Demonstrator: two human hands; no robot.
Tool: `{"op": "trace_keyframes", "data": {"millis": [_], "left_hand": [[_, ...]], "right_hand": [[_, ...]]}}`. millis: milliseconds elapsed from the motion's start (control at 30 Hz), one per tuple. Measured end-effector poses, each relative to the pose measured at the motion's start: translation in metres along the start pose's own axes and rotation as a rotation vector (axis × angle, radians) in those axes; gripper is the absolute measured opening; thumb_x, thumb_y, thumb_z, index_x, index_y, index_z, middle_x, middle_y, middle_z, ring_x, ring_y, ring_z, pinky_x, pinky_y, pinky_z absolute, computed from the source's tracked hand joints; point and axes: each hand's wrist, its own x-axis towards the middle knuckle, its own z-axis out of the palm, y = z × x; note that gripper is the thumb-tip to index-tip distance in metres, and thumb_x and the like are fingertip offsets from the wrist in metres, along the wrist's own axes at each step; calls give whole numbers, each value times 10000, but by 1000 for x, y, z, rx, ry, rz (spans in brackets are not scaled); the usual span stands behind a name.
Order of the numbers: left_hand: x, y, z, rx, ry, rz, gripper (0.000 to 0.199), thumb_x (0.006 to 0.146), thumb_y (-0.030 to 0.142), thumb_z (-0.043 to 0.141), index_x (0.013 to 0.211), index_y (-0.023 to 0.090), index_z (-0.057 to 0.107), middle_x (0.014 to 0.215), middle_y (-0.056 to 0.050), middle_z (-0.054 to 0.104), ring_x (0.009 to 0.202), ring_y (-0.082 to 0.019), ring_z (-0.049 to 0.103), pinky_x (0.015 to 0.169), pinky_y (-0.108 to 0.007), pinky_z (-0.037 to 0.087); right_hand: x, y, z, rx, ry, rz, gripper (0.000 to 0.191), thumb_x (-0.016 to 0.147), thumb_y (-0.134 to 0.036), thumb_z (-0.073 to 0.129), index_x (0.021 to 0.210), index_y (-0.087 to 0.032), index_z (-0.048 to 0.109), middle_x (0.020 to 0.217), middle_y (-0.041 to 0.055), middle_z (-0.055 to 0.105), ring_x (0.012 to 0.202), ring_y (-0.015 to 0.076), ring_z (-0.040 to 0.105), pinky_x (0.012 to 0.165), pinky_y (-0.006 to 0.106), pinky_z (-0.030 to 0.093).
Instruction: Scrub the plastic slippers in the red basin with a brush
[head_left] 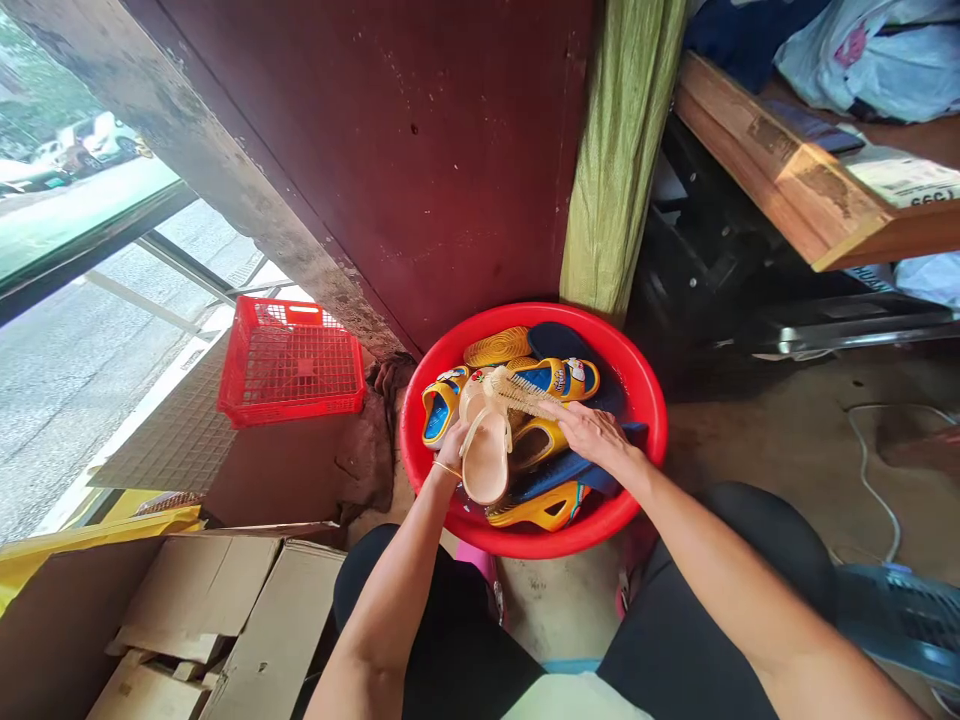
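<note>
In the left hand (452, 445), fingers curled about its side, one beige clog (486, 462), footbed facing up, held over the one red tub (555, 545). In the right hand (592, 430), closed around the handle, one brush (525, 395), its bristled end at the clog's upper; contact impossible to tell. Inside the tub, at least five yellow shoes (495, 347) and at least two dark blue pieces (555, 338), partly hidden. Left of the tub, nearby, one red crate (296, 411).
</note>
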Motion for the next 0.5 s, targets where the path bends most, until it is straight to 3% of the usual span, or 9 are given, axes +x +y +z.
{"op": "trace_keyframes", "data": {"millis": [133, 267, 500], "left_hand": [[-3, -6, 9, 62, -41, 9, 471, 603, 251, 760, 1049, 146, 653, 842, -47, 729, 646, -179, 640, 581, -277, 503], [-8, -12, 16, 145, -82, 51, 519, 600, 237, 731, 1107, 164, 647, 874, -42, 734, 681, -179, 647, 614, -269, 503], [-13, -10, 26, 162, -206, 45, 570, 606, 232, 780, 1156, 160, 648, 890, -52, 735, 722, -192, 654, 652, -271, 502]], "right_hand": [[4, -8, 1, 90, 106, -25, 580, 1006, -274, 352, 1582, -316, 300, 1295, 72, 655, 1040, 202, 665, 841, 274, 517], [7, -11, 0, 47, 36, 36, 558, 1007, -271, 353, 1560, -343, 350, 1183, 77, 694, 971, 207, 688, 804, 278, 520], [19, -5, -5, 36, 89, 183, 575, 1010, -259, 342, 1577, -347, 304, 1140, 108, 695, 919, 246, 711, 788, 331, 543]]}}
